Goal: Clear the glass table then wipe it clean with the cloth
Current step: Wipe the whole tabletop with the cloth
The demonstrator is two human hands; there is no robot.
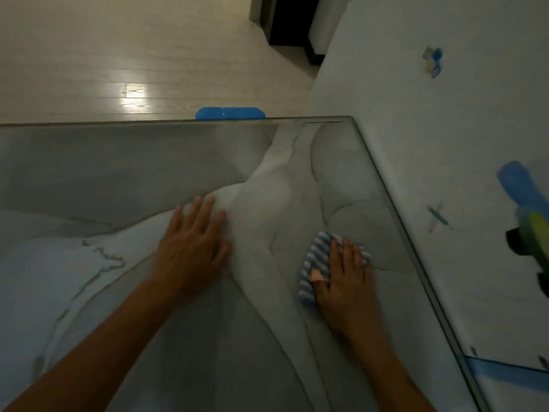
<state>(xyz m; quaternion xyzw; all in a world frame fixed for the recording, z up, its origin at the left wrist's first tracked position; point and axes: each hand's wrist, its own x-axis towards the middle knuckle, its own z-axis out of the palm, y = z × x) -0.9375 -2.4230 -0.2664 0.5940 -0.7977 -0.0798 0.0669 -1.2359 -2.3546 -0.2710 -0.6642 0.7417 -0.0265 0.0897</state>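
Observation:
The glass table fills the lower left, with a grey and white marbled pattern under its top. A blue and white striped cloth lies on the glass near the right edge. My right hand presses flat on the cloth with straight fingers, a plaster on the thumb. My left hand rests palm down on the bare glass in the middle, fingers spread and straight.
The table's right edge runs diagonally beside a white surface holding blue, green and black objects and a small blue and yellow item. A blue object sits past the far edge on the pale wooden floor.

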